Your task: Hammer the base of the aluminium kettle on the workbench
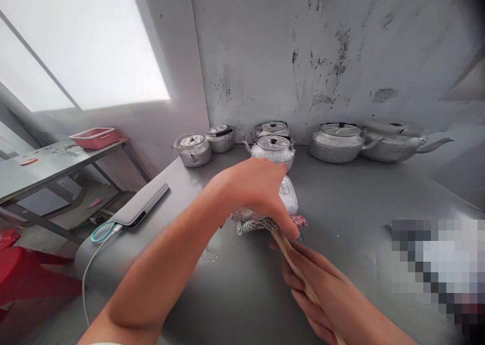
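My left hand [257, 186] arches over a small silver kettle [290, 196] with a dimpled surface and closes on it, the thumb pointing down on the near side. Most of this kettle and several of my fingertips are hidden. A handle wrapped in black-and-white cord [257, 225] runs along its near side, and a red-and-white wrapped part [299, 220] shows past my thumb. My right hand [308, 287] is wrapped round a pale wooden stick [303, 279]. The stick's upper end meets the cord-wrapped handle under my left thumb; whether it carries a head cannot be seen.
Several silver kettles [337, 145] stand along the wall at the back of the grey table [235, 294]. A white power bank [140, 203] with a cable lies at the left edge. Beyond are a red stool [30, 274] and a side table with a pink basket [94, 139].
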A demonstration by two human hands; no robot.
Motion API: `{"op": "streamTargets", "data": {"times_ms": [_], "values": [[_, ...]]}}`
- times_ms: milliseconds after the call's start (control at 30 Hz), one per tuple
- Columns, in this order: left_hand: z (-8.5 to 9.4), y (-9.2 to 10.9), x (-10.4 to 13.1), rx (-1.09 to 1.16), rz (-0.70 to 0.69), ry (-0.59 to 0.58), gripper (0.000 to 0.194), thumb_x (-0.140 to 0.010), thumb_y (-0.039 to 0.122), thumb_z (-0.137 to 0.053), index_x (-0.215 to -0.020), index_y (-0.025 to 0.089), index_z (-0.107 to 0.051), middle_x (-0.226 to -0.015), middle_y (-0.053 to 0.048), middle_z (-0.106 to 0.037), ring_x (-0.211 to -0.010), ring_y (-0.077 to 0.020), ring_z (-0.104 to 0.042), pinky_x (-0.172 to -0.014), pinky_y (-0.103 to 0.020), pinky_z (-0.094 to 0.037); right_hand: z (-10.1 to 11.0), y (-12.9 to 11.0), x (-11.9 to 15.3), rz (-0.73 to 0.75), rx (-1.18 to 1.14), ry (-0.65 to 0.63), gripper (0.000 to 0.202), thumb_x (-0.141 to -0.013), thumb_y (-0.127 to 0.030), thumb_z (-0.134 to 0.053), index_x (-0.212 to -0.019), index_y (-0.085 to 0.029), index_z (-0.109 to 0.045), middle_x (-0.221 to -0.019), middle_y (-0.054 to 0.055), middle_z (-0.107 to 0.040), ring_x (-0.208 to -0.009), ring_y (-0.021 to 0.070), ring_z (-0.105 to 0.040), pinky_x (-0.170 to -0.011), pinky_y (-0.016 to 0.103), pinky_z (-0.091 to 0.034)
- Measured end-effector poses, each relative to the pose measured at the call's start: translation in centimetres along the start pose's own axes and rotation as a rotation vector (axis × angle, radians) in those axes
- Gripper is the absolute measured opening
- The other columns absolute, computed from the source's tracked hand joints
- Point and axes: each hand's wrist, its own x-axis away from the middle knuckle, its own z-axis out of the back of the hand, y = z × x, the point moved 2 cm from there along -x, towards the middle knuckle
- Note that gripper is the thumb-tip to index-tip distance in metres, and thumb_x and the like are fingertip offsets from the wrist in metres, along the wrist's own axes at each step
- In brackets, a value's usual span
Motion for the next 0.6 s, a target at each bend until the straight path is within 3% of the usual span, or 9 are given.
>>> {"op": "streamTargets", "data": {"times_ms": [133, 333, 500, 600], "values": [[0.1, 0.14, 0.09, -0.013, 0.001, 0.011, 0.08, -0.047, 0.074, -0.073, -0.106, 0.023, -0.054, -0.086, -0.003, -0.069, -0.078, -0.0272, -0.067, -0.053, -0.032, -0.043, -0.02, 0.02, 0.14, 0.008, -0.037, 0.063, 0.045, -0.091, -0.068, -0.044, -0.102, -0.026, -0.055, -0.067, -0.008, -0.037, -0.042, 0.0069, -0.021, -0.034, 0.019, -0.028], [0.31, 0.25, 0.33, -0.005, 0.008, -0.013, 0.079, -0.047, 0.073, -0.074, -0.105, 0.023, -0.054, -0.085, -0.002, -0.07, -0.073, -0.0254, -0.066, -0.049, -0.032, -0.042, -0.13, -0.17, 0.37, 0.008, -0.043, 0.059, 0.043, -0.091, -0.067, -0.045, -0.1, -0.026, -0.055, -0.066, -0.008, -0.033, -0.041, 0.0068, -0.019, -0.033, 0.018, -0.028], [0.26, 0.18, 0.18, -0.021, 0.015, 0.003, 0.082, -0.045, 0.072, -0.075, -0.109, 0.024, -0.055, -0.087, -0.003, -0.069, -0.078, -0.0279, -0.067, -0.054, -0.033, -0.044, -0.26, -0.02, 0.4, 0.007, 0.036, 0.025, 0.039, -0.097, -0.06, -0.038, -0.11, -0.026, -0.053, -0.064, -0.01, -0.032, -0.041, 0.0067, -0.018, -0.031, 0.017, -0.025], [0.23, 0.12, 0.13, -0.023, 0.004, 0.013, 0.086, -0.045, 0.075, -0.073, -0.111, 0.023, -0.055, -0.087, -0.004, -0.069, -0.079, -0.0287, -0.067, -0.055, -0.033, -0.044, -0.23, 0.13, 0.33, 0.004, 0.025, 0.061, 0.045, -0.096, -0.065, -0.038, -0.117, -0.027, -0.05, -0.064, -0.01, -0.03, -0.042, 0.0069, -0.021, -0.032, 0.016, -0.026]]}}
